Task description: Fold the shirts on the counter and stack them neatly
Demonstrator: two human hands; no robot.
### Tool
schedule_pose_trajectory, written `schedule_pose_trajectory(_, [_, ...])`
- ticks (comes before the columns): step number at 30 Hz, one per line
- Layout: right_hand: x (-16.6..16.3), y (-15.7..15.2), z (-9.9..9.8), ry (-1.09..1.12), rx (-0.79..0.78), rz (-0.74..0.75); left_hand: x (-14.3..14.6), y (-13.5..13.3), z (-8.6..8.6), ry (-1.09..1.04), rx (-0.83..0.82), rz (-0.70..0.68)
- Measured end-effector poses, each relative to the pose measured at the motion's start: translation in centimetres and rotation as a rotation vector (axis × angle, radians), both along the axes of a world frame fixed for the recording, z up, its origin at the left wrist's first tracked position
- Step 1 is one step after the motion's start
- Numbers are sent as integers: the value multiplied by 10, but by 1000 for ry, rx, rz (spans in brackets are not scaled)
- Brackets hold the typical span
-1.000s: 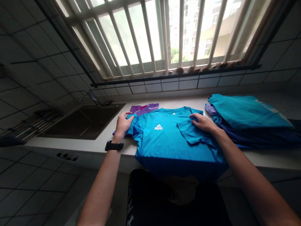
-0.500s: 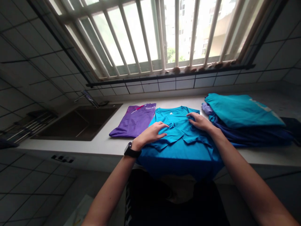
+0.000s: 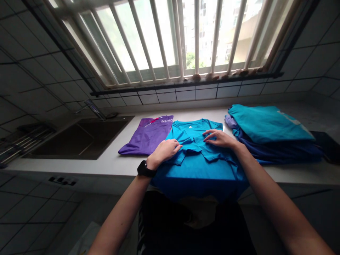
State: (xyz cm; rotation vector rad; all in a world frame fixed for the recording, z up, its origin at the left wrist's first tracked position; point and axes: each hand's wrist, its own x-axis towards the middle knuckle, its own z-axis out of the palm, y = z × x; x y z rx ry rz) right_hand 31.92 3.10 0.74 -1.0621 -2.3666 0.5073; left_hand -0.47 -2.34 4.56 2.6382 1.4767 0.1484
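Observation:
A blue T-shirt (image 3: 202, 166) lies on the white counter (image 3: 111, 161) in front of me, both sleeves folded in over its chest and its hem hanging over the front edge. My left hand (image 3: 165, 150), with a black watch on the wrist, rests on the left folded sleeve, fingers curled down onto the cloth. My right hand (image 3: 220, 138) lies flat on the right folded sleeve, fingers spread.
A folded purple shirt (image 3: 147, 135) lies left of the blue one. At the right sits a pile of teal and dark blue clothes (image 3: 268, 132). A dark sink (image 3: 77, 136) with a tap is at the left. A barred window runs along the tiled back wall.
My left hand carried the left sleeve from the shirt's outer edge in over the chest and now rests on it. My right hand slid slightly toward the middle. The purple shirt is uncovered.

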Motion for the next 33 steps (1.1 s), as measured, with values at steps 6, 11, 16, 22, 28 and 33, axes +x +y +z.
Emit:
schedule_pose_trajectory(6, [3,10,-8,-59,62,-124,8,24,3,92,112,123])
schedule_pose_trajectory(11, [4,10,-13,-86,110,-165,12,53,-2,75,56,256])
schedule_pose_trajectory(16, [0,2,-6,-46,97,-67,1,65,-11,-91,153,429])
schedule_pose_trajectory(22, [-8,1,-9,-109,-8,-109,-10,62,-15,-159,292,493])
schedule_pose_trajectory(28, [-10,-1,-11,-84,36,-132,-10,61,-23,-306,90,-99])
schedule_pose_trajectory(33, [-10,-6,1,-5,92,-51,-8,55,-22,-217,135,-70])
